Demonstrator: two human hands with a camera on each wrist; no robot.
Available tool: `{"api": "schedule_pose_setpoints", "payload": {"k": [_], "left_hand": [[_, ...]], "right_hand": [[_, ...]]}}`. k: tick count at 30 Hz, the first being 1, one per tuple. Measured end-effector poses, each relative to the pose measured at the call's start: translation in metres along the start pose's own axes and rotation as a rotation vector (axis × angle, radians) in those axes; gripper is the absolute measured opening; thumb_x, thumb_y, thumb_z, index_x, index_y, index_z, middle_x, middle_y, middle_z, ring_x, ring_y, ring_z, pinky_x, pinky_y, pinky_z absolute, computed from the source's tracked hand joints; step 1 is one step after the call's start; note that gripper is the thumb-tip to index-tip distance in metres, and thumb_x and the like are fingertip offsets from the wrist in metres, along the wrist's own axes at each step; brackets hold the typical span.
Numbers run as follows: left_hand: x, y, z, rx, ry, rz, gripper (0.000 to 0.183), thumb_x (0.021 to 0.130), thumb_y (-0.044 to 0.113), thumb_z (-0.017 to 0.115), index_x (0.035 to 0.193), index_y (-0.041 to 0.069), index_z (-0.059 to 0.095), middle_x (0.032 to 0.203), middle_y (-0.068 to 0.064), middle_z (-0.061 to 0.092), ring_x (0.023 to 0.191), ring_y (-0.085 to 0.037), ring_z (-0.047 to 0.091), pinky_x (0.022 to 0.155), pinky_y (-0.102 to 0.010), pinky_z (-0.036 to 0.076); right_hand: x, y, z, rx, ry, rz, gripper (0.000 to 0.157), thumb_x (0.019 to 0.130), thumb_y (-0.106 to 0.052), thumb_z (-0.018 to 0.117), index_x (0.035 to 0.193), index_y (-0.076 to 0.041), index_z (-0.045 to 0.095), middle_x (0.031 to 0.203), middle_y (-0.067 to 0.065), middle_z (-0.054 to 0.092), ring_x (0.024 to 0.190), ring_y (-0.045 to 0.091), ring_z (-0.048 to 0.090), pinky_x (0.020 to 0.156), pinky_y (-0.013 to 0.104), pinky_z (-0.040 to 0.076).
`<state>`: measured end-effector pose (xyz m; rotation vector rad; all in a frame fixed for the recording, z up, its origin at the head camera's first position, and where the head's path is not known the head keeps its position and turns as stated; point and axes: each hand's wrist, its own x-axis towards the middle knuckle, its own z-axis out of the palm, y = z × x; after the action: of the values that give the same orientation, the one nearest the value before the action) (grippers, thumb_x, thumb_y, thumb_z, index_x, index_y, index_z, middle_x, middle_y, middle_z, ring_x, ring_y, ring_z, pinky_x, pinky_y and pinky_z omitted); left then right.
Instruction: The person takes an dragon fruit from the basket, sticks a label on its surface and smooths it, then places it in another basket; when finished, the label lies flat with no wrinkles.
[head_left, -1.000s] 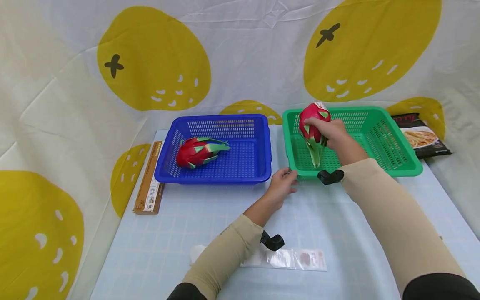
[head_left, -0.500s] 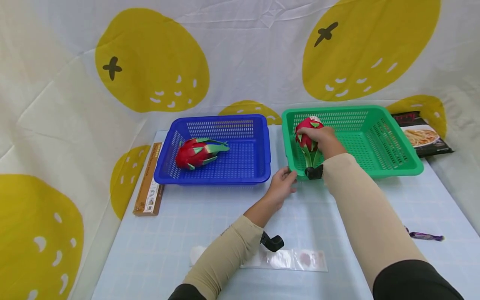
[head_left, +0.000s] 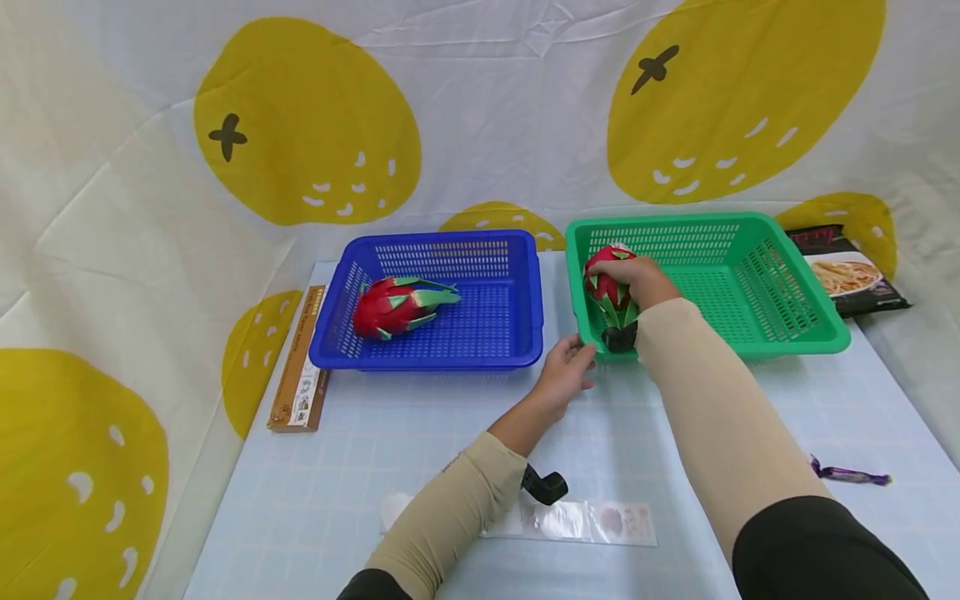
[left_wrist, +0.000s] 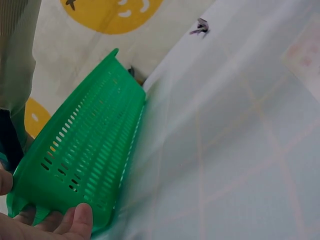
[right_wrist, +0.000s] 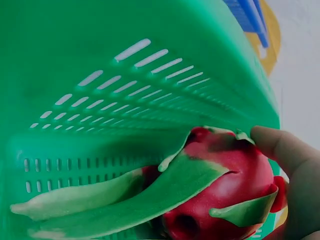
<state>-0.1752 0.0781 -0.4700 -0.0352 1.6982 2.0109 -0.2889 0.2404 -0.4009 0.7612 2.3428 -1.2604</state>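
My right hand (head_left: 651, 282) grips a red dragon fruit (head_left: 603, 287) low in the left part of the green basket (head_left: 795, 344). Seen from the right wrist, the thumb lies along the fruit (right_wrist: 225, 185), whose long green scales reach across the basket floor. At the basket's front left corner, my left hand (head_left: 561, 375) holds the rim. In the left wrist view its fingers (left_wrist: 80, 220) curl under the corner, with the thumb on the other side. A second dragon fruit (head_left: 393, 307) lies on its side in the blue basket (head_left: 427, 363) to the left.
A narrow brown box (head_left: 296, 367) lies left of the blue basket. Behind the green basket's right side leans a black food packet (head_left: 851, 275). A clear plastic strip (head_left: 600, 522) lies in front, partly under the left forearm. A purple wrapped stick (head_left: 853, 476) lies at right.
My right hand has lowered the dragon fruit into the green basket and moved slightly left. The purple stick has come into view from behind the right arm. My left hand stays at the corner.
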Motion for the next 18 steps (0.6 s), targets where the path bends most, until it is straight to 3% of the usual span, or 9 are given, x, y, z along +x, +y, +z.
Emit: {"api": "schedule_pose_setpoints", "payload": {"k": [5,12,18], "left_hand": [[0.0015,-0.0021,-0.0015,0.013,-0.010,0.005,0.043,0.097,0.030,0.050,0.135,0.011,0.045,0.123,-0.005,0.057,0.118,-0.031,0.051,0.088,-0.042,0.051],[0.0029,-0.0028,-0.0029,0.042,-0.019,0.025,0.042,0.097,0.031,0.050,0.135,0.011,0.044,0.125,-0.007,0.056,0.118,-0.032,0.052,0.088,-0.042,0.051],[0.0027,-0.0022,-0.0034,0.063,-0.022,0.026,0.045,0.098,0.033,0.050,0.137,0.012,0.043,0.129,-0.007,0.053,0.118,-0.030,0.052,0.090,-0.044,0.050]], "right_hand": [[0.0002,-0.0005,0.0010,-0.039,-0.053,0.007,0.091,0.083,-0.047,0.060,0.141,0.010,0.020,0.137,0.023,0.036,0.102,0.029,0.046,0.087,0.036,0.051],[-0.0008,-0.0021,0.0005,-0.056,-0.080,-0.028,0.087,0.086,-0.042,0.060,0.140,0.011,0.019,0.139,0.025,0.033,0.114,0.035,0.041,0.100,0.044,0.044],[-0.0001,-0.0033,-0.0049,-0.163,-0.090,-0.055,0.086,0.087,-0.044,0.057,0.140,0.013,0.019,0.138,0.027,0.032,0.116,0.037,0.039,0.102,0.046,0.042]]}}
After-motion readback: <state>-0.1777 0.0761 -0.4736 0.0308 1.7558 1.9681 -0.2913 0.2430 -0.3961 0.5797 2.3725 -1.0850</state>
